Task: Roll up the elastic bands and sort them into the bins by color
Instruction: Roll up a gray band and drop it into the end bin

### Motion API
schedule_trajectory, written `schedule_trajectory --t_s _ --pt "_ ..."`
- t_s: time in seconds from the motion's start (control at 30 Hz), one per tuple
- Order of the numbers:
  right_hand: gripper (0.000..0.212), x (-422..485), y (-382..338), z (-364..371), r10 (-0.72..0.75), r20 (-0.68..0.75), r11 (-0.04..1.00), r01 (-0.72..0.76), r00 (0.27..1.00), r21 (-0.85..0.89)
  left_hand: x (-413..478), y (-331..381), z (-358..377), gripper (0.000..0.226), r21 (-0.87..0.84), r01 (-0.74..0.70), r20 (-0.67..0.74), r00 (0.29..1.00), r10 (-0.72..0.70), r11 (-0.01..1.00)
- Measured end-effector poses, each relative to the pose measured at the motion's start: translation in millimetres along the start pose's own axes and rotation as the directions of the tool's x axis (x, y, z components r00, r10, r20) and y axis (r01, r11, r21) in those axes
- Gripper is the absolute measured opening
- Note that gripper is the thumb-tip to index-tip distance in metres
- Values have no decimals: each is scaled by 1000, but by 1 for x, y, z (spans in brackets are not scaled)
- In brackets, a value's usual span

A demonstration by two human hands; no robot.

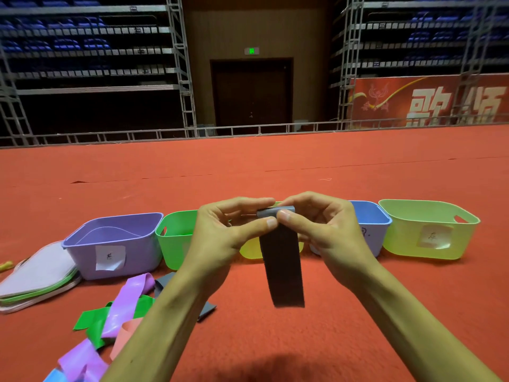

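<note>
Both hands, the left hand and the right hand, are pinching the rolled top of a grey band, its tail hanging above the red floor, before a row of bins; loose bands are lying left.

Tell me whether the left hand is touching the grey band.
Touching. The head view shows the left hand pinching the rolled top edge of the grey band, thumb tip pressed on it, with the right hand pinching beside it.

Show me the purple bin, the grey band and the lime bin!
purple bin [140,255]: head view, on its front wall.
grey band [282,271]: head view, on its hanging strip.
lime bin [402,238]: head view, on its front wall.
</note>
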State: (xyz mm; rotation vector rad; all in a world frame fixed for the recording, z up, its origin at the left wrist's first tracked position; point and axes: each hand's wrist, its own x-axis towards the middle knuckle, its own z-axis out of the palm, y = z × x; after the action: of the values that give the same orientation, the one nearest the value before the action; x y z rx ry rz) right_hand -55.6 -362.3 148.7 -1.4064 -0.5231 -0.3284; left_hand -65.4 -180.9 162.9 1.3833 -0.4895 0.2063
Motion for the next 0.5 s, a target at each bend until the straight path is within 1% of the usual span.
schedule_trajectory --t_s 0.1,0.17,0.27,0.37,0.5 --pt "24 -2 -4 -1 -13 24 1000 13 1000 -3 -3 -1 3 39 2 48 9 999 -48 999" --pt "24 -5 -8 -1 -30 51 1000 30 998 2 -3 0 5 31 -21 68 -6 998 -68 997" --pt "21 -6 -10 -1 -52 54 999 52 997 5 -2 1 5 27 -40 86 -12 996 -86 995" --pt "20 -6 -10 -2 -49 58 999 50 997 -17 -1 1 3 31 4 45 5 999 -45 999" --pt "30 -6 -9 -9 -2 110 1000 1 994 12 -2 2 4 33 44 -20 -2 1000 20 999"
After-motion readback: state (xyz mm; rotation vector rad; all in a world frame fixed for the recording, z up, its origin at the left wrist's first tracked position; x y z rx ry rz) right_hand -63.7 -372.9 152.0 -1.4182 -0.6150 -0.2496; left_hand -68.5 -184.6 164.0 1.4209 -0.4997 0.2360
